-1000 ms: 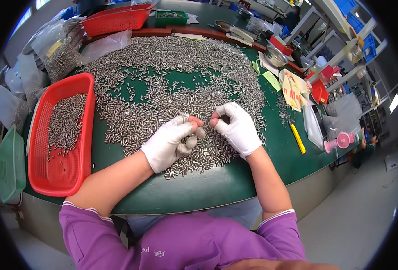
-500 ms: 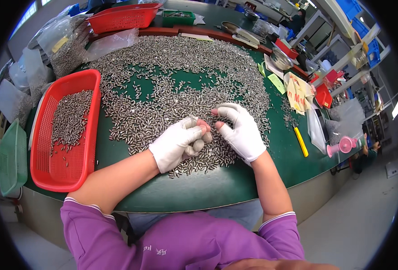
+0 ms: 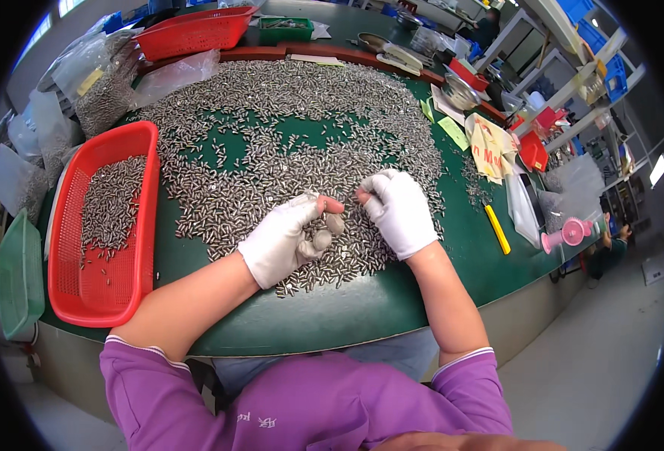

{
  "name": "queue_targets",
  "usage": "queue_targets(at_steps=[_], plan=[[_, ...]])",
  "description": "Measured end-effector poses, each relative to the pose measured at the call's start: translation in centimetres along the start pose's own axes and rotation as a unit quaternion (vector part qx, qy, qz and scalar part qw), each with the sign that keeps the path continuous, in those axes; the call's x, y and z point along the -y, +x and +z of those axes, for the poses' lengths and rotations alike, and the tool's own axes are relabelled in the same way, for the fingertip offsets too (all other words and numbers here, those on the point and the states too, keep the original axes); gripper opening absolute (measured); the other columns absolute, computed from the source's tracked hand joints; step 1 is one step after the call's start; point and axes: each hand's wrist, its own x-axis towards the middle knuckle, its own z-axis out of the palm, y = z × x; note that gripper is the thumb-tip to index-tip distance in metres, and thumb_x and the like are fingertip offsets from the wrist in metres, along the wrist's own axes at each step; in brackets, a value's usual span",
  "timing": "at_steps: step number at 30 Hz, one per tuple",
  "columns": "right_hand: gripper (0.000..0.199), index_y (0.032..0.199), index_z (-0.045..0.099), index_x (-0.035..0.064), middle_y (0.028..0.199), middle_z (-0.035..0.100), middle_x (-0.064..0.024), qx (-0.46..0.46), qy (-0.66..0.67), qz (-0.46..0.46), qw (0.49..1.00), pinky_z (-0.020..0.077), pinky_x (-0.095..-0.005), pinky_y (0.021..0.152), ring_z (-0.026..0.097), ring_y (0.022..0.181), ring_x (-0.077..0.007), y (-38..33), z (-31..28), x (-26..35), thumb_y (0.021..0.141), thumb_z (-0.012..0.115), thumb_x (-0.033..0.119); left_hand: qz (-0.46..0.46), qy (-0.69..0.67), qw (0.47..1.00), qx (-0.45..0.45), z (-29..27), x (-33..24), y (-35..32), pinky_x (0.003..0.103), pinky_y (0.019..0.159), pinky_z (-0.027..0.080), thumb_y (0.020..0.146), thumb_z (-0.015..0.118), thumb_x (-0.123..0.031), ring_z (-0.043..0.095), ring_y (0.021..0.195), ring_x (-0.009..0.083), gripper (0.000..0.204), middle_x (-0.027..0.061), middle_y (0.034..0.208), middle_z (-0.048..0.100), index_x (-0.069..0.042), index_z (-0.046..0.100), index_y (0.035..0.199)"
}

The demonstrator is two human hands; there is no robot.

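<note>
A wide layer of small, shiny metal pin-like parts (image 3: 226, 184) covers much of the green tabletop. Both hands wear white gloves with bare fingertips showing, and they hover low over the near part of the layer. My left hand (image 3: 283, 234) is curled palm up, its greyed glove fingers bent inward and its thumb and forefinger close together. Facing it, my right hand (image 3: 401, 214) has thumb and forefinger pinched, a short gap from the left fingertips. Whatever either hand holds is too small or hidden to make out.
On my left stands a red perforated basket (image 3: 150, 233) partly filled with the same parts, beside a green basket (image 3: 18, 278). Filled plastic bags (image 3: 106, 90) lie beyond. At right are a yellow-handled cutter (image 3: 497, 229), papers (image 3: 490, 146) and a pink small fan-like object (image 3: 572, 231).
My right hand has drawn its fingers together into a pinch. The left thumb and forefinger have stretched out a little toward it. The whole view has shifted slightly.
</note>
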Motion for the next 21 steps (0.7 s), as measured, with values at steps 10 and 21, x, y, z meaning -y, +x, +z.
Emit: queue_targets(at_steps=[10, 21], plan=[[0.011, 0.081, 0.070, 0.0098, 0.083, 0.064, -0.0094, 0.083, 0.003, -0.009, 0.996, 0.0489, -0.0403, 0.076, 0.061, 0.083, -0.0299, -0.1, 0.2, 0.2, 0.073, 0.074, 0.017, 0.004, 0.001, 1.000, 0.018, -0.5, 0.1, 0.3, 0.018, 0.059, 0.045, 0.097, 0.059, -0.031, 0.055, 0.069, 0.0049, 0.023, -0.0005, 0.093, 0.060, -0.012, 0.056, 0.110], [0.019, 0.092, 0.066, 0.0039, 0.100, 0.062, -0.0064, 0.064, 0.381, 0.038, 0.921, 0.0478, -0.0320, 0.087, 0.059, 0.095, -0.0183, -0.4, -0.7, 1.5, 0.085, 0.073, 0.020, 0.005, 0.006, 1.000, 0.021, 0.0, 0.2, 0.2, 0.015, 0.051, 0.038, 0.097, 0.058, -0.014, 0.047, 0.063, 0.0026, 0.014, 0.0013, 0.090, 0.059, -0.008, 0.054, 0.109]])
